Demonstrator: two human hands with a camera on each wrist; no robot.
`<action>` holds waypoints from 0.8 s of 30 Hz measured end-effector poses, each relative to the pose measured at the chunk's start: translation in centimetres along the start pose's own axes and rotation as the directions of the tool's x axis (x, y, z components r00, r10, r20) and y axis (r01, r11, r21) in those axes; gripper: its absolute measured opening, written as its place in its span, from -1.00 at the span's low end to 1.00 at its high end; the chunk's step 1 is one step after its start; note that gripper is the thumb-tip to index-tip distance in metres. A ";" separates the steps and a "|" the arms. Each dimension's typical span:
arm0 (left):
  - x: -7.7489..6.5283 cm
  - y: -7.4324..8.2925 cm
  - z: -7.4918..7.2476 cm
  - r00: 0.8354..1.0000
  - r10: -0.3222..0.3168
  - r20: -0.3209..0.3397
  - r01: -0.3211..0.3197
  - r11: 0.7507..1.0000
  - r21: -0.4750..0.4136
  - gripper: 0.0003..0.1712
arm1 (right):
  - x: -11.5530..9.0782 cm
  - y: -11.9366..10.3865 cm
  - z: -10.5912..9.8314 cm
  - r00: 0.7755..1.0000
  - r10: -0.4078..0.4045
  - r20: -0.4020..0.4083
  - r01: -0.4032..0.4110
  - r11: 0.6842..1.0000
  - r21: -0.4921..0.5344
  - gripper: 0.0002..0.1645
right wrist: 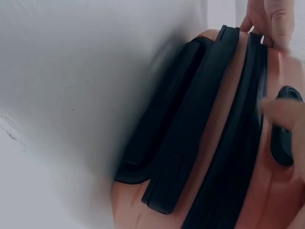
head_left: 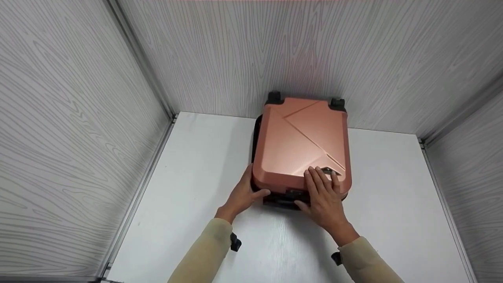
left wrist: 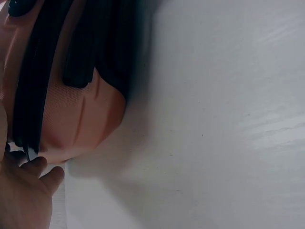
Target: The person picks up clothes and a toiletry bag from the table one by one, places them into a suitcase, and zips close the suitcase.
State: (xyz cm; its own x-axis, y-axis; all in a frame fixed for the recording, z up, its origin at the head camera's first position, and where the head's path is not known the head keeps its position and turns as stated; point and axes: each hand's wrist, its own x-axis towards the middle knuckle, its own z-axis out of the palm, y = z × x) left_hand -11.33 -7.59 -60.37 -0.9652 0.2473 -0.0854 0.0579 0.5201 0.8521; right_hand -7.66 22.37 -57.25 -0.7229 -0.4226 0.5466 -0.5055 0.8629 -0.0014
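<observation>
A rose-gold hard-shell suitcase (head_left: 304,137) lies flat on a white surface, wheels toward the back wall. My left hand (head_left: 241,194) holds its near left corner, thumb at the front and fingers along the left side. In the left wrist view, the left fingers (left wrist: 35,167) bend beside the end of the black zipper band (left wrist: 35,76); whether they pinch a zipper pull is unclear. My right hand (head_left: 324,196) lies with fingers extended over the near right part of the lid, its thumb by the front edge. A black carry handle (right wrist: 190,129) shows on the near side.
The white surface (head_left: 188,165) extends around the suitcase. Grey wood-grain panels stand at the back (head_left: 235,59), left (head_left: 70,137) and right (head_left: 471,169). Two black wheels (head_left: 274,97) face the back panel closely.
</observation>
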 end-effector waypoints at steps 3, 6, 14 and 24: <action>0.2 0.4 0.0 1.000 0.019 -0.008 -0.019 0.999 -0.028 0.34 | 0.1 0.4 -0.2 0.994 0.038 -0.106 -0.028 0.996 0.090 0.01; 0.4 0.8 0.0 1.000 0.003 -0.010 -0.003 0.999 -0.039 0.32 | 0.3 1.2 -0.3 0.968 0.137 -0.209 -0.099 0.978 0.181 -0.16; 0.9 1.7 0.0 0.999 -0.044 -0.024 0.042 0.997 -0.070 0.38 | 0.6 4.4 -1.7 0.730 0.681 0.061 -0.627 0.630 0.458 -0.11; 0.9 3.1 0.5 0.997 -0.033 -0.066 0.020 0.981 -0.193 0.36 | 0.7 4.8 -1.5 0.489 0.780 0.391 -0.803 0.227 0.552 0.03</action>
State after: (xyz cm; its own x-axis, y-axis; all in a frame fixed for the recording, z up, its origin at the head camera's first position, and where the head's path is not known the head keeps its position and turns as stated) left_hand -11.86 -5.36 -58.02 -0.9813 0.1752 -0.0794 -0.0117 0.3577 0.9338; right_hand -9.86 26.65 -55.61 -0.9319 0.3575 -0.0612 0.2056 0.3819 -0.9011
